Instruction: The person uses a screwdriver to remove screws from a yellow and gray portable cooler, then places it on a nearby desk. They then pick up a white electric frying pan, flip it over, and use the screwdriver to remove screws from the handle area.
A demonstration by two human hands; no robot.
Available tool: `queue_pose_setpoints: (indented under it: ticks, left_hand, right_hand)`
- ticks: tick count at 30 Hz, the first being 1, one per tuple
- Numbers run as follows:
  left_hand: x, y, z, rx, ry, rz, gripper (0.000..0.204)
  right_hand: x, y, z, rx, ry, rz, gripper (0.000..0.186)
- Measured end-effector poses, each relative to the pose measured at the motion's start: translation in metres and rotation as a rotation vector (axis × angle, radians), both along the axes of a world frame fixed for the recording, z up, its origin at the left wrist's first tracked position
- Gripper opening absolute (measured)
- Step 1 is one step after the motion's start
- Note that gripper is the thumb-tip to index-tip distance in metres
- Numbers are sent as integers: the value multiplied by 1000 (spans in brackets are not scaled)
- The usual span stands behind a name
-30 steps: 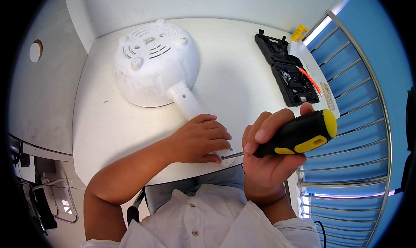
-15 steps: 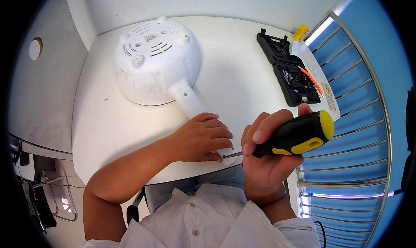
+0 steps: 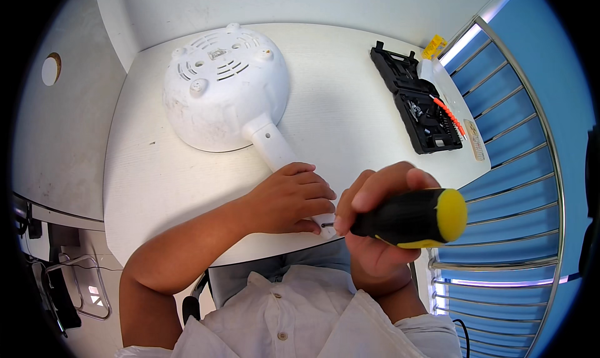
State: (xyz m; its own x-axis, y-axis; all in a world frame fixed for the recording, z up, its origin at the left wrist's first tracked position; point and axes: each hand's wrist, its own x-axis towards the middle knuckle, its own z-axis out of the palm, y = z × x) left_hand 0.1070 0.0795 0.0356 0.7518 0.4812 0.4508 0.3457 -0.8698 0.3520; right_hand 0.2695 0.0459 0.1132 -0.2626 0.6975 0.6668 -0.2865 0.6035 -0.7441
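Note:
A white electric pan lies upside down on the table, its vented base and small round feet facing up. Its handle points toward me and to the right. Closed over the handle near its end is my left hand, which hides part of it. My right hand grips a black and yellow screwdriver, the thumb and fingers around its grip and lower end. The thin shaft points left, and its tip meets the end of the pan handle beside my left fingertips. Whether it sits in a screw is too small to tell.
A black tool case lies unfolded at the right of the white table, with an orange flexible shaft on it. Behind it stands a yellow-topped white item. A metal railing runs along the right side.
The screwdriver's grip has swung down and to the left with my right hand, and has turned. Less of its shaft shows. My left hand and the pan stay in place.

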Motion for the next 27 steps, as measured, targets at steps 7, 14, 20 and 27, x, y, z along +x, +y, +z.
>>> queue_pose_setpoints:
  ticks: [7, 14, 20, 27]
  left_hand:
    - [1, 1, -3, -9, -29, -17, 34]
    - [0, 2, -3, 28, -34, -35, 33]
    - [-1, 1, 0, 7, 2, -34, 33]
    - [-1, 2, -2, 9, -18, -45, 34]
  right_hand:
    - [-6, -6, 2, -179, 189, 79, 66]
    - [-11, -2, 3, -78, 205, -64, 70]
    - [-19, -4, 6, -247, 197, -150, 70]
    - [-8, -1, 0, -267, 209, 2, 78]
